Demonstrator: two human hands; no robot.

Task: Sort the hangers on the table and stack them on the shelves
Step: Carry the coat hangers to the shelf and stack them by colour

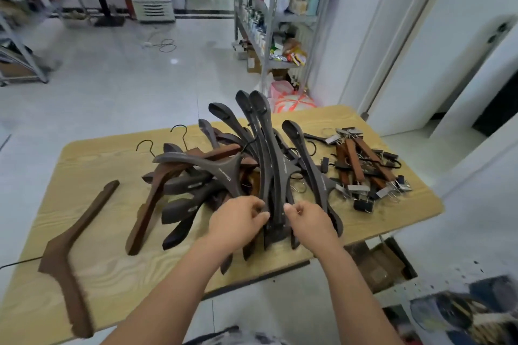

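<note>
Table (112, 274) is light wood grain. Near the left edge there is a lone brown hanger (75, 246), lying flat, no hook visible. One arm points at the far side, the other runs to the near edge, and it sits well apart from everything else.

Next over, mid-table, is a heap of hangers (179, 185). It mixes dark grey-brown and reddish-brown wood, all overlapping. Two black wire hooks (179, 134) poke up on its far side.

My left hand (238, 221) is just right of the heap, fingers curled, pinching the left side of a bundle of dark hangers (266, 154). The bundle is several hangers pressed side by side on edge. Its near ends are by the near edge of the table and its far ends are raised and fanned out over the far edge.

My right hand (311, 218) is on the bundle's right side, fingers curled in against it. So both hands are clamped on the same bundle, close together, with the bundle between them.

Toward the right edge there are clip hangers (361, 165), reddish bars with metal and black clips, in a tangle. They are beside the bundle but I can't tell if they touch it.

Beyond the far edge a pink bag (286, 98) is on the floor, and behind it stands a metal shelf (269, 22) loaded with bottles and packets.
</note>
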